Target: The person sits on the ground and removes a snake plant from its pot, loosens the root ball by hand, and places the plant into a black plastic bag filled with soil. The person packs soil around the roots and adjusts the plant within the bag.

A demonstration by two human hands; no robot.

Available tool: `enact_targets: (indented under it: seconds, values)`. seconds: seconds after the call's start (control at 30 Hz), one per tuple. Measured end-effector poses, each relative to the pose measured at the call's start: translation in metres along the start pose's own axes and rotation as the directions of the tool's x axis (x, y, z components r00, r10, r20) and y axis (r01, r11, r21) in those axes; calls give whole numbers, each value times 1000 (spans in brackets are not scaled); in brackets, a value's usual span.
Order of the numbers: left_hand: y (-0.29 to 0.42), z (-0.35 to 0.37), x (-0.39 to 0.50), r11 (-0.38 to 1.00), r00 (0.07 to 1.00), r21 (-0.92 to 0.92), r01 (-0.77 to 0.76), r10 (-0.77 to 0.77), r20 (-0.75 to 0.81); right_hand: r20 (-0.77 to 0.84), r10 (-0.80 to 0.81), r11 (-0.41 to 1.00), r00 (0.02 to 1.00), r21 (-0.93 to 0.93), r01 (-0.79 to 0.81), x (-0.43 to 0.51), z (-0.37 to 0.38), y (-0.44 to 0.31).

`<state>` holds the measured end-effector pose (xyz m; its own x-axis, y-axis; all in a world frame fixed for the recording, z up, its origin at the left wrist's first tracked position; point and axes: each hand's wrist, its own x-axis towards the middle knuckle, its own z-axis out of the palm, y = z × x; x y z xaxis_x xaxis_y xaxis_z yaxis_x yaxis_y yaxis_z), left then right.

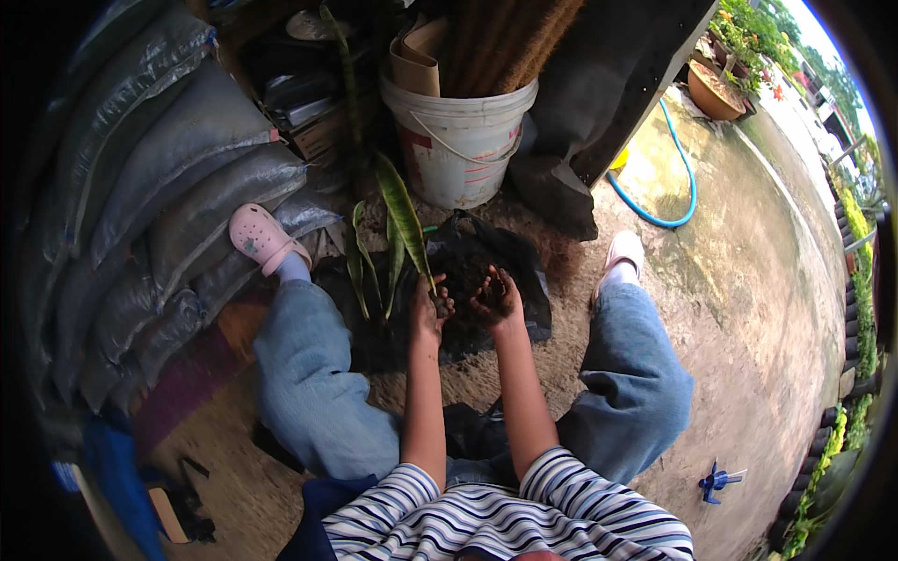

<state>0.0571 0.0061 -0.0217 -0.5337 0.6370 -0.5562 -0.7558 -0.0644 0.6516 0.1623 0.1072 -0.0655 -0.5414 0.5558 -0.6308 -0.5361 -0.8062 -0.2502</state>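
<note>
My left hand (430,306) is palm-up, its fingers dark with soil. The narrow lower end of a yellow-edged snake plant leaf (403,207) meets it near the thumb; whether I grip the leaf is unclear. To the right, my right hand (499,303) is cupped with fingers apart, dark soil coating the fingers and palm. Beneath and between both hands, a heap of dark soil (466,280) lies on a black plastic sheet or bag (530,308). More snake plant leaves (356,256) rise left of my left hand; their bases are hard to make out.
Stacked grey sacks (203,133) line the left side. Ahead, a white plastic bucket (459,140) holds brown fibrous poles (519,49) and a rolled sheet (419,56). On the right are a blue hose (691,186), a blue plastic part (717,481) and a potted plant (715,91).
</note>
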Motion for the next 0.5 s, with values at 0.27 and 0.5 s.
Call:
enact_targets:
  seconds: [0.27, 0.5]
  values:
    - [-13, -12, 14, 1000, 999, 6, 25, -25, -41, 203, 40, 991, 978, 117, -65, -9, 16, -1]
    - [-22, -20, 24, 996, 997, -73, 49, -53, -57, -68, 75, 994, 995, 90, -69, -18, 29, 1]
